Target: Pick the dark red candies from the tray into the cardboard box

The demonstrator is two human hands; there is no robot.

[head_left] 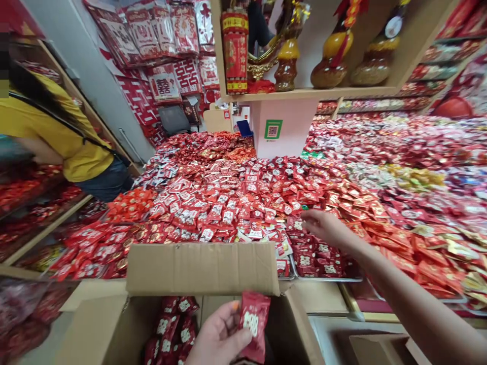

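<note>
My left hand (220, 334) pinches a dark red wrapped packet (254, 324) with pale lettering, thumb across its front. It is over an open cardboard box (201, 268), whose far flap stands up. Inside the box, left of the hand, lie several similar red packets (167, 329). My right hand (323, 225) is reached out over the display, its fingers apart and pointing left, with nothing visible in them. Just below it sits a metal tray (342, 279) of dark red packets (306, 258) like the one in my left hand.
Heaps of wrapped packets (213, 197) cover the display beyond the box. A wooden shelf (304, 94) with gourd-shaped ornaments (331, 61) overhangs the back. At left stands a person in a yellow shirt (72, 121). Another cardboard box (376, 350) is at lower right.
</note>
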